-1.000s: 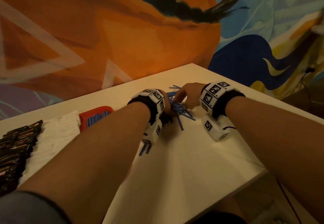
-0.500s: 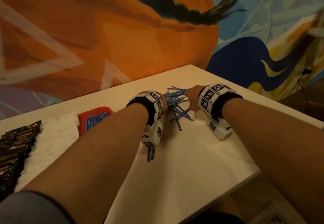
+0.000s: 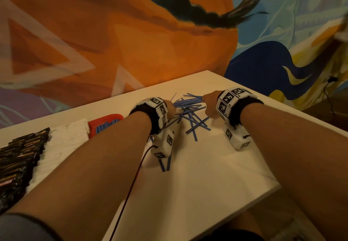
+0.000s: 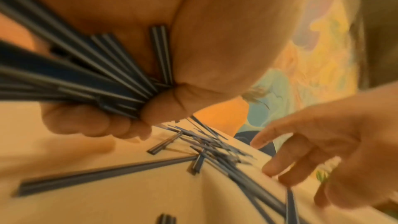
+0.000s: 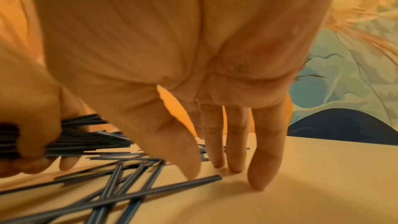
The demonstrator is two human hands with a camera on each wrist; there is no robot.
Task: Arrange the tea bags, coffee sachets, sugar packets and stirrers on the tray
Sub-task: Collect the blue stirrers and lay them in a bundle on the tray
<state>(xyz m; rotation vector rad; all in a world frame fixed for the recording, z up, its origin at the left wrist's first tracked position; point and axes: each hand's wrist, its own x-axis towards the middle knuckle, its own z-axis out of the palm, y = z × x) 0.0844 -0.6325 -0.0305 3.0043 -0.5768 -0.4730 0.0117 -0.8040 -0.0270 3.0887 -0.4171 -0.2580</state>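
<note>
Left hand (image 4: 120, 115) is clamped tight, fingers and thumb curled round a fat bundle of blue stirrers (image 4: 90, 74) that fans out from the fist. In the head view that left hand (image 3: 169, 108) sits low over the white table (image 3: 216, 184), at the left edge of the scatter. Right hand (image 5: 193, 77) is spread, fingers straight and pointing down, fingertips (image 5: 256, 181) planted on the tabletop and holding nothing. From above, the right hand (image 3: 211, 103) is at the right edge of the pile, so the two hands bracket it.

Between them lies the loose heap of stirrers (image 3: 190, 116), criss-crossed flat on the table, some poking out toward the far edge. The thumb tip rests right at one long stirrer (image 5: 150, 188) lying across the others. Two more stray stirrers (image 3: 165, 163) lie nearer the person, just below the left wrist camera.

Out to the left, a red tray (image 3: 105, 124) holds a neat row of blue stirrers lying side by side. Just beside it comes a white block of packets (image 3: 62, 142), too blurred to tell apart, and beyond that, at the left edge, rows of dark sachets (image 3: 18, 159) packed edge to edge.
</note>
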